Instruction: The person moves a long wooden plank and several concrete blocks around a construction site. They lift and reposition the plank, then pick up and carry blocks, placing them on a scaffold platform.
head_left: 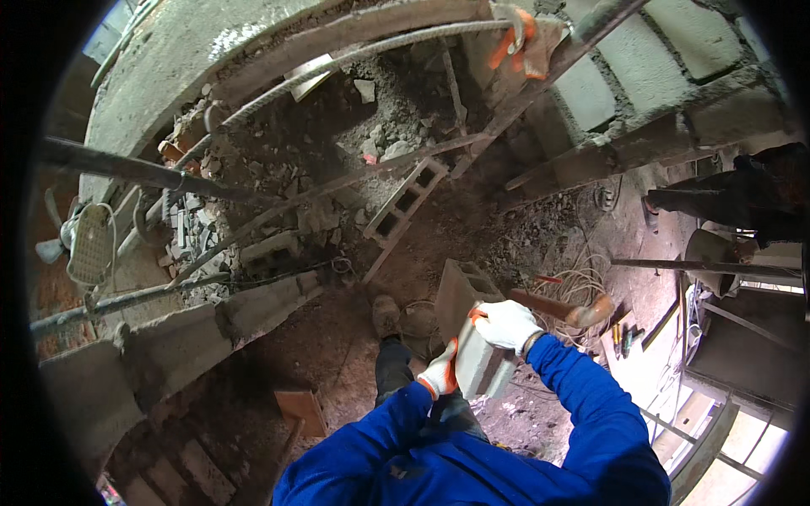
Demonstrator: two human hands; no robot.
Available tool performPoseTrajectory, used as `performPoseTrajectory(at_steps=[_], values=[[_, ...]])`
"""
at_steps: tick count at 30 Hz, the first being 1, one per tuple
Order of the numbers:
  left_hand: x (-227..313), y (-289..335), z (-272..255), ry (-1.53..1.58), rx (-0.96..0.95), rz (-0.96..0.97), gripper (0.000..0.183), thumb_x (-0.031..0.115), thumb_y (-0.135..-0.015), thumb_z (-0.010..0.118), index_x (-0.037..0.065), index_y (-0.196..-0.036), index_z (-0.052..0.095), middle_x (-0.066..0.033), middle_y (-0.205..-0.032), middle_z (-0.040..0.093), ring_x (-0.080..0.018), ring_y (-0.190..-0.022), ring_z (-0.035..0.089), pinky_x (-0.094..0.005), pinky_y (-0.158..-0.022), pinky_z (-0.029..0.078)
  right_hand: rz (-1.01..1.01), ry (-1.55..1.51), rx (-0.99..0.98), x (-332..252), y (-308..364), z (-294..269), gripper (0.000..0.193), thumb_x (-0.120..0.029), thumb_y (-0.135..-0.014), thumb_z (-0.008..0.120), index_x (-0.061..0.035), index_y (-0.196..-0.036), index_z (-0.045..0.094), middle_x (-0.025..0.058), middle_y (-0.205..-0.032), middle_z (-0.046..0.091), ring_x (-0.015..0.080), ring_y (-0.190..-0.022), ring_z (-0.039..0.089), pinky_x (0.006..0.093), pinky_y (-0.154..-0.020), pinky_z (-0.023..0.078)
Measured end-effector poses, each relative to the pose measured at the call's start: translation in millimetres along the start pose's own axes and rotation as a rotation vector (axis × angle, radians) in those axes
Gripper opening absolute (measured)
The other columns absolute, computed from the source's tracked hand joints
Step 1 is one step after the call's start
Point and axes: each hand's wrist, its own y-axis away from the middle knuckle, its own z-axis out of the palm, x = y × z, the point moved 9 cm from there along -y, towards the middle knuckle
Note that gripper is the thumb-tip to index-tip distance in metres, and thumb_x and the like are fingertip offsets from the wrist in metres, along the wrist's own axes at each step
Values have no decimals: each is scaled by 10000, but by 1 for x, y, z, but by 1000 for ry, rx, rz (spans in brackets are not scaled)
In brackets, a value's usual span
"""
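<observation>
A grey concrete block [488, 364] is between my two gloved hands, in front of my body and above the dirt floor. My left hand [441, 371], in a white glove with an orange palm, presses against the block's left side. The fingers of my right hand [508, 326], gloved the same way, are closed over its upper edge. Just beyond it, another hollow concrete block [460, 291] stands on the ground, partly hidden behind the held one. My blue sleeves cover both forearms.
Long metal bars [337, 181] cross ahead at the left and middle. A hollow block [407, 202] lies among rubble [388, 139]. At right are coiled wire [582, 282], an orange-brown pipe [582, 312] and a person in dark clothes [717, 198]. Block walls [666, 51] rise at far right.
</observation>
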Motion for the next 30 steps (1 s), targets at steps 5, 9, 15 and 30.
performPoseTrajectory(at_steps=[5, 9, 15, 30], values=[[114, 17, -86, -1018, 468, 112, 440, 502, -975, 584, 87, -1112, 630, -43, -859, 618, -157, -692, 628, -349, -606, 530, 54, -114, -13, 53, -89, 53, 373, -368, -904, 509, -154, -1128, 716, 176, -1085, 709, 397, -1031, 665, 468, -913, 520], [188, 118, -145, -709, 602, 397, 519, 413, -967, 635, 31, -1308, 553, -105, -1095, 620, -217, -803, 689, -331, -651, 580, 48, -175, 142, 71, -149, 42, 340, -349, -895, 508, -164, -1087, 718, 169, -1067, 716, 393, -1013, 669, 486, -890, 523], [168, 259, -272, -656, 1028, 254, 470, 427, -950, 654, 14, -1140, 534, -127, -886, 635, -284, -623, 684, -427, -489, 570, 234, -35, 200, 45, -170, 55, 427, -395, -906, 528, -171, -1258, 619, 135, -1148, 711, 371, -1065, 669, 553, -899, 497], [179, 206, -113, -731, 621, 462, 287, 364, -961, 670, 97, -1059, 641, -25, -882, 649, -202, -728, 679, -361, -587, 567, 118, -188, 125, -19, -112, 72, 590, -460, -906, 561, -152, -1409, 555, 197, -1301, 641, 398, -1188, 609, 464, -1019, 474]])
